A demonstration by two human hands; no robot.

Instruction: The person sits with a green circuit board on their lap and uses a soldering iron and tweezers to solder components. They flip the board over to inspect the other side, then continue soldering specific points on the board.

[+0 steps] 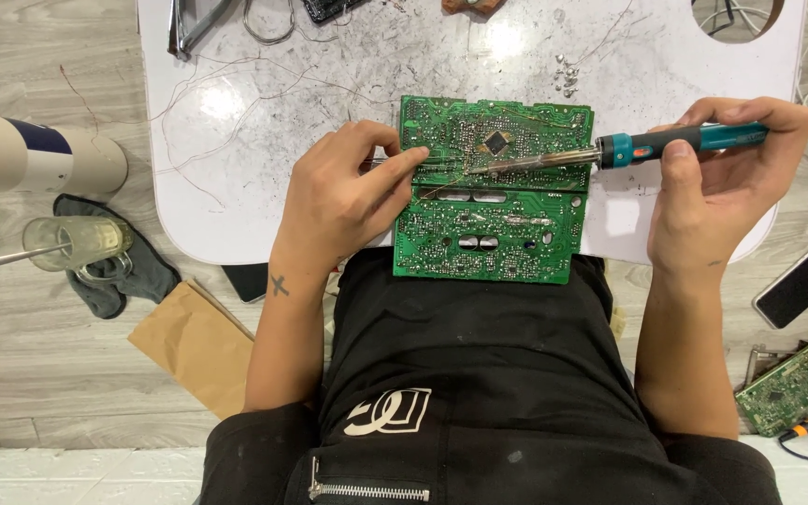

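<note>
Right hand (pixel 703 187) grips soldering iron (pixel 610 150), axis pointing left at green board (pixel 493 201); left hand (pixel 348 192) pinches something thin (solder wire?) at the tip.

One head-worn camera looks steeply down, close over the white table (pixel 236 140) and lap.

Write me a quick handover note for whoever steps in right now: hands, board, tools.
Left hand: rests on the green circuit board, pinching a thin metal tool, likely tweezers, toward the solder side.
Right hand: grips the teal soldering iron, tip over the board near the black chip.
Board lies on the white table edge, over the lap.
Solder bits lie above the board.
Joint state too small to tell.
</note>
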